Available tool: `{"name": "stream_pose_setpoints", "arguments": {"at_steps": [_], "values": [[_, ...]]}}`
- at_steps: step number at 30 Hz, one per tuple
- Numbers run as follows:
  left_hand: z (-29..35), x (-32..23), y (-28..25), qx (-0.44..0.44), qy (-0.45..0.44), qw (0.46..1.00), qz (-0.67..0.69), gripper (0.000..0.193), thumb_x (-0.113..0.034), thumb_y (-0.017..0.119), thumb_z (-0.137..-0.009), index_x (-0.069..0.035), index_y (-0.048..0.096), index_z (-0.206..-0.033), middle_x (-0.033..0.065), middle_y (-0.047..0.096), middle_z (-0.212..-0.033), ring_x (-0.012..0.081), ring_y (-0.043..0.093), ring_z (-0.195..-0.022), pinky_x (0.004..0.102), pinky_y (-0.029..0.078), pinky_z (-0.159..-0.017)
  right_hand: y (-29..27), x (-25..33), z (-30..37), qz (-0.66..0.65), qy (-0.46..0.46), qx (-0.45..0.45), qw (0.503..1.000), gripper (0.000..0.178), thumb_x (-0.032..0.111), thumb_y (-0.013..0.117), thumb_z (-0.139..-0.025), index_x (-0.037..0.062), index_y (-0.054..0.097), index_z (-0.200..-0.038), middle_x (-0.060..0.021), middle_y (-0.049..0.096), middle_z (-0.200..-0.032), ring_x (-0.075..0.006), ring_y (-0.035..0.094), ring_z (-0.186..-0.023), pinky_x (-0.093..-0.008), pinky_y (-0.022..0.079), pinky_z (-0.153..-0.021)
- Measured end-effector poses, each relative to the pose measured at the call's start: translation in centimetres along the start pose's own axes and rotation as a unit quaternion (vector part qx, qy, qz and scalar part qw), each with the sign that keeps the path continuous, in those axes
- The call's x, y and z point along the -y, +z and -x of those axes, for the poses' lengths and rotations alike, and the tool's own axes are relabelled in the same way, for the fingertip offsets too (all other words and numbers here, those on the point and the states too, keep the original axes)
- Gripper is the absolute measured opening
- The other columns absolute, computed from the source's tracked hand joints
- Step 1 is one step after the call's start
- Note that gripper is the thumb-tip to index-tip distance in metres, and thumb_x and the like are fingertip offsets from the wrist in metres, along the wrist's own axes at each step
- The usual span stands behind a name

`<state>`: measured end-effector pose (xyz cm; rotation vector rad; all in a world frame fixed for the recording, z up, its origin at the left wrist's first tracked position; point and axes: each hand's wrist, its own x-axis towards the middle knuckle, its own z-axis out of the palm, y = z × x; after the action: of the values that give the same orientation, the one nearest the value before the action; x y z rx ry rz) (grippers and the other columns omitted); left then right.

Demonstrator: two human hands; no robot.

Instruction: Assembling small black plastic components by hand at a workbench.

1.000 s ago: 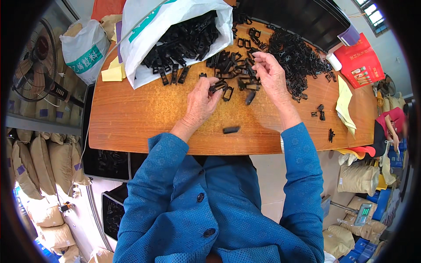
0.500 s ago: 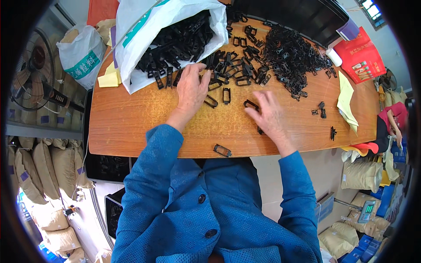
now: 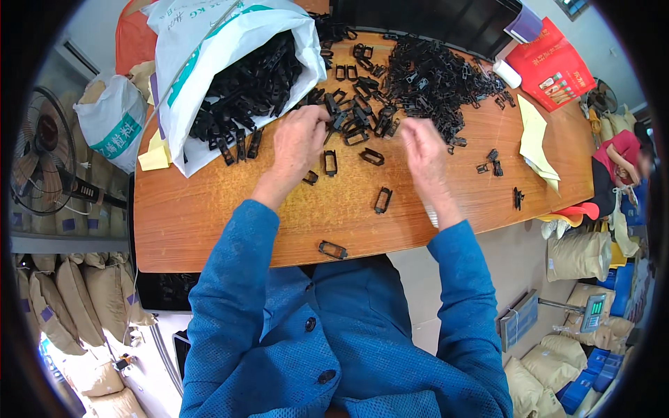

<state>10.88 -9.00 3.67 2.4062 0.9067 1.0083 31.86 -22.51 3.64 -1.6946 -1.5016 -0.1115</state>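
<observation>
Far left, well off from the big white sack (image 3: 310,59), there's a standing fan (image 3: 52,150), then a smaller white bag (image 3: 115,125) just left of the sack. A yellow paper scrap (image 3: 155,155) sits right by the sack's left edge. The sack itself lies with its mouth toward the person, stuffed with black plastic parts (image 3: 240,97), some of them spilling out over its lip.

Just right of the sack's mouth is the left hand (image 3: 296,139), fingers bent; can't tell if it's pinching anything. A few loose black frames (image 3: 330,162) lie on the wooden table (image 3: 209,219), right of the sack and closer to the person, the nearest one close to the edge. The loose heap (image 3: 359,115) is right of the sack too, at the left hand's fingertips.

The right hand (image 3: 424,153) is further right of the sack, near that heap, fingers drawn together but blurry, so no idea if there's a part in there. Beyond it, well right of the sack, is a dense black pile (image 3: 432,83) in front of a dark screen (image 3: 425,24). Rightmost from the sack: a yellow sheet (image 3: 535,143), a red bag (image 3: 550,66) and another person (image 3: 617,157).
</observation>
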Motion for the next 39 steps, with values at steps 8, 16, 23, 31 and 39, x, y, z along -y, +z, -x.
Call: {"name": "stream_pose_setpoints", "arguments": {"at_steps": [8,16,23,31,39], "values": [[8.1,-4.6,-3.6,0.109,0.107,0.988,0.016,0.047,-0.041,0.065,-0.082,-0.006,0.054,-0.112,0.0153,0.054,-0.11,0.0308,0.051,-0.107,0.0481,0.039,-0.091,-3.0,-5.2,-0.9,0.327,0.018,0.049,0.944,0.041,0.02,0.07,-0.08,0.0101,0.057,-0.117,-0.0107,0.053,-0.109,-0.0321,0.05,-0.104,-0.0394,0.046,-0.085],[13.6,-6.8,-3.8,0.247,0.172,0.953,0.035,0.056,-0.033,0.079,-0.068,-0.008,0.056,-0.114,0.0143,0.046,-0.123,0.0326,0.044,-0.119,0.0475,0.036,-0.096,-2.6,-7.0,-1.8,0.173,-0.068,-0.02,0.982,0.013,0.014,0.066,-0.084,0.0042,0.062,-0.092,-0.009,0.058,-0.086,-0.0272,0.055,-0.082,-0.0354,0.047,-0.072],[13.8,-6.3,-3.5,0.246,0.151,0.956,0.054,0.041,-0.023,0.078,-0.068,-0.007,0.058,-0.1,0.0145,0.048,-0.12,0.033,0.047,-0.116,0.0452,0.037,-0.095,-4.5,-5.3,-3.9,0.0,0.034,-0.077,0.996,0.008,0.007,0.062,-0.088,0.0029,0.061,-0.094,-0.0031,0.059,-0.077,-0.0099,0.053,-0.067,-0.0231,0.044,-0.061],[13.0,-6.0,-2.7,0.232,0.139,0.962,0.026,0.034,-0.022,0.074,-0.072,-0.008,0.056,-0.097,0.0119,0.05,-0.114,0.0284,0.05,-0.107,0.042,0.04,-0.091,-1.1,-4.6,-2.4,0.245,-0.049,0.158,0.955,0.046,0.034,0.066,-0.084,0.0151,0.053,-0.124,-0.0121,0.046,-0.124,-0.031,0.047,-0.111,-0.0445,0.044,-0.089],[11.0,-4.9,-1.7,0.156,0.142,0.977,0.016,0.025,-0.013,0.074,-0.069,-0.007,0.059,-0.088,0.0081,0.054,-0.095,0.0242,0.057,-0.085,0.0337,0.051,-0.069,-0.3,-4.7,-3.5,0.131,-0.073,0.046,0.988,0.034,0.001,0.06,-0.082,0.0092,0.056,-0.115,-0.0111,0.053,-0.098,-0.0266,0.057,-0.084,-0.034,0.05,-0.071]]}}
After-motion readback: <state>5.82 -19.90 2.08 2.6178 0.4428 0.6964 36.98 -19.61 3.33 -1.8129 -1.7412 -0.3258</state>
